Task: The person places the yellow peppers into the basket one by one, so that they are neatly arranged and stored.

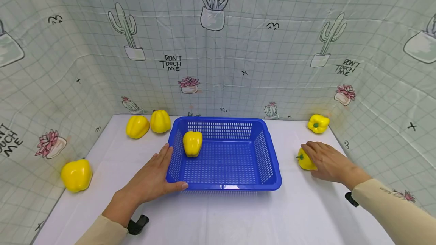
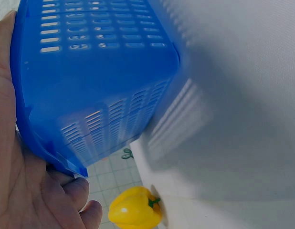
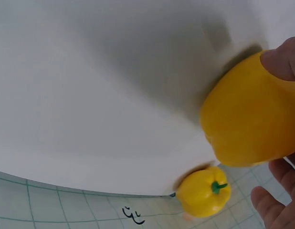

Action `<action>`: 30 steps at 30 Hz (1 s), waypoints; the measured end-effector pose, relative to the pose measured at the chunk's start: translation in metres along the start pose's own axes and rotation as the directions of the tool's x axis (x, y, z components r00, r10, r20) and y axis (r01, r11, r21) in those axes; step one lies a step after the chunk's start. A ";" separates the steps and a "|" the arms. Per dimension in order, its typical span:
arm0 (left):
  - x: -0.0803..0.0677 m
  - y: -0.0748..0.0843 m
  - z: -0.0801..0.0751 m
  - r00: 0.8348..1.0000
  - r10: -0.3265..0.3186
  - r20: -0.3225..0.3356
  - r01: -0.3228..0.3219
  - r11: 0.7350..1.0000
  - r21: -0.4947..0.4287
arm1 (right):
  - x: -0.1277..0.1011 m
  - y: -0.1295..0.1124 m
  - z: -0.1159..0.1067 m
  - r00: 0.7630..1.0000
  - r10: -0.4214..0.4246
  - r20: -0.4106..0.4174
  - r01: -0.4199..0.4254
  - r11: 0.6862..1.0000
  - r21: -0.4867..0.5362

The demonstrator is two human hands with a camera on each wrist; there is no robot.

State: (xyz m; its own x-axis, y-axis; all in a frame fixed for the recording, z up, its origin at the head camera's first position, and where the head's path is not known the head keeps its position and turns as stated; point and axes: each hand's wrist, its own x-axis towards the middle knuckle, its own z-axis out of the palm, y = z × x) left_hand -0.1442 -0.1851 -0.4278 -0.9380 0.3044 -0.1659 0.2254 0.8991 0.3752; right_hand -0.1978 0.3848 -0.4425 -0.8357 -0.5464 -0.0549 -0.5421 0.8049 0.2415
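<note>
My left hand point(image 1: 148, 180) holds the front left corner of a blue plastic basket point(image 1: 223, 187), fingers along its left rim and thumb on the front rim. Inside, near the left wall, is one yellow bell pepper point(image 1: 193, 143). Off to the right, my right hand point(image 1: 328, 162) grips another yellow bell pepper point(image 1: 305, 160) at the table surface. The right wrist view has the thumb on one side of this pepper point(image 3: 252, 114) and fingers on the other. Part of it lies hidden behind the hand in the head view.
Behind the right hand sits a bell pepper point(image 1: 318, 124) by the wall. Two more peppers, one left point(image 1: 137, 127) and one right point(image 1: 161, 121), stand behind the basket's left side. Another pepper point(image 1: 77, 175) lies at the table's left edge. Patterned cloth walls point(image 1: 221, 56) enclose the white table point(image 1: 235, 218).
</note>
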 end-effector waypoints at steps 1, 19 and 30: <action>0.000 0.000 0.000 1.000 0.000 0.000 0.000 1.000 0.002 | -0.001 0.000 0.002 1.000 -0.002 0.002 0.002 1.000 0.004; -0.001 0.000 0.001 1.000 -0.008 -0.002 0.008 1.000 0.004 | 0.005 -0.009 0.017 0.948 0.309 -0.076 -0.298 0.946 0.132; -0.001 0.001 0.001 1.000 -0.006 -0.003 0.006 1.000 0.000 | 0.005 -0.008 0.011 0.936 0.351 -0.005 -0.348 0.928 0.132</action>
State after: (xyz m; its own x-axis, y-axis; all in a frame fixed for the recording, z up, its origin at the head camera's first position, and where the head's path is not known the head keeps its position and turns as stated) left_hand -0.1426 -0.1848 -0.4278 -0.9399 0.2985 -0.1657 0.2201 0.9008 0.3744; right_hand -0.1990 0.3780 -0.4552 -0.9725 -0.2298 0.0380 -0.2241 0.9677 0.1158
